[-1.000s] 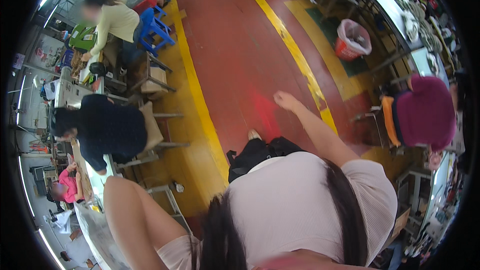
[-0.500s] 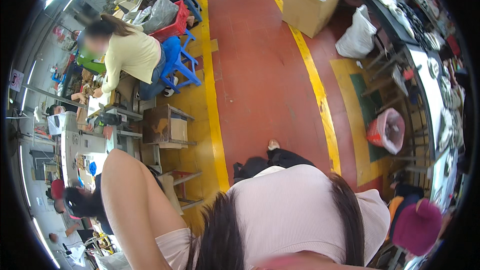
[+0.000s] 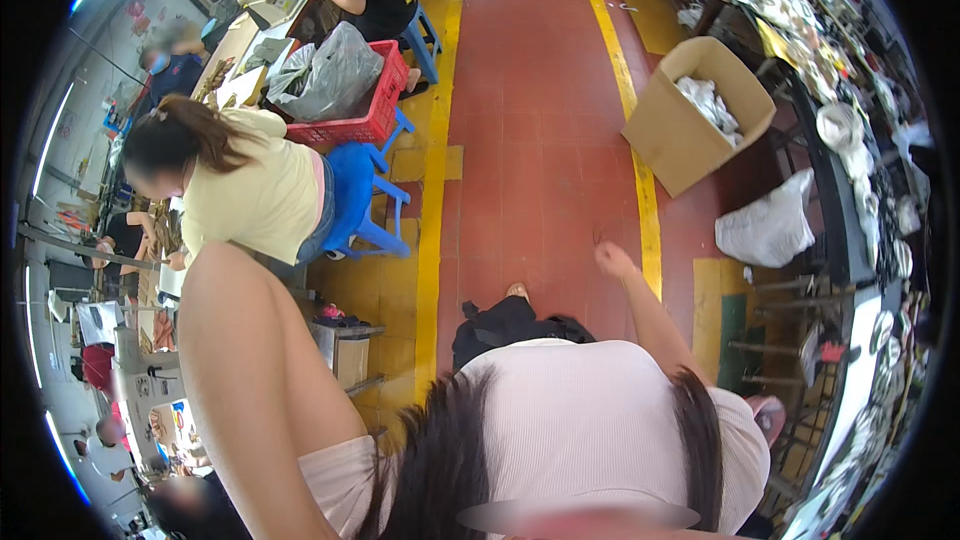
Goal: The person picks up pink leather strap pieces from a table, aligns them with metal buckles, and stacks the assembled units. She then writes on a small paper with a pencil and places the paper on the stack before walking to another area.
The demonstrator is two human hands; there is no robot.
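Your right hand point(image 3: 612, 260) is loosely curled, fingers drawn together around nothing, swung out over the red floor point(image 3: 530, 140) just left of the right yellow line point(image 3: 645, 210); no object is in it or within reach of it. Your left arm point(image 3: 250, 370) rises bare along the near left, but the hand itself is out of frame, so you cannot tell from this view whether it is spread or closed. Against the frame half a second ago, the view has advanced along the aisle: the cardboard box point(image 3: 700, 110) with white cloth inside has come from the far end to the right of your path, and the white bag point(image 3: 770, 230) now lies near right, beside the dark table point(image 3: 850, 220). The seated person in the yellow top point(image 3: 250, 195) on the blue stool point(image 3: 360, 200) is now close on your left, with the red crate point(image 3: 370, 105) beyond. Judgement: you are walking, both hands apparently unladen; handling has not begun.
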